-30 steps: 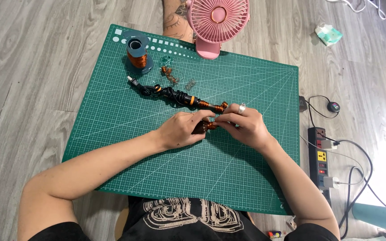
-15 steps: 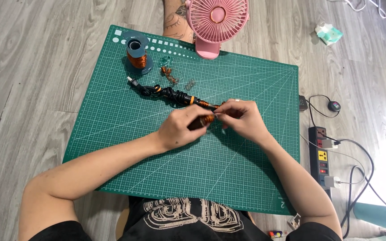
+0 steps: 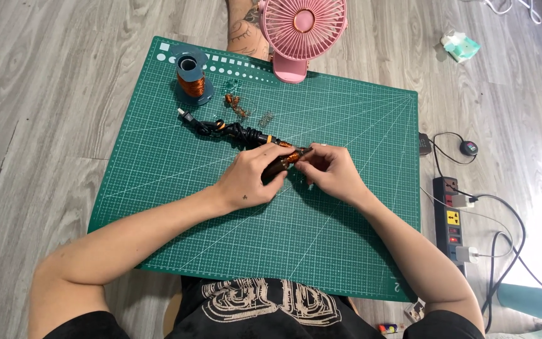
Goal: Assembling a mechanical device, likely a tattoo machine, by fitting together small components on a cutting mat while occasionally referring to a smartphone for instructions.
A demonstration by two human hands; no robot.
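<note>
Hands meet near the middle of the green cutting mat (image 3: 158, 188), both busy with 1 small copper wire coil (image 3: 292, 157). The left hand (image 3: 249, 179) is curled around a dark tool handle (image 3: 275, 166), its fingers closed on it. The right hand (image 3: 330, 172) pinches the coil at the handle's tip, thumb and fingertips drawn narrow together; how firmly they press cannot be told. The coil sits between the 2 hands, just above the mat's centre.

From the handle a black cord with orange bands (image 3: 221, 130) trails toward the mat's upper left, ending in a plug. A spool of copper wire (image 3: 191, 80) stands near the mat's top left corner. Beside the spool, toward the mat's top middle, lie a few small coils (image 3: 236, 105). A pink fan (image 3: 302, 31) stands at the mat's top edge. Off the mat's right edge lies a power strip (image 3: 451, 216) with cables.
</note>
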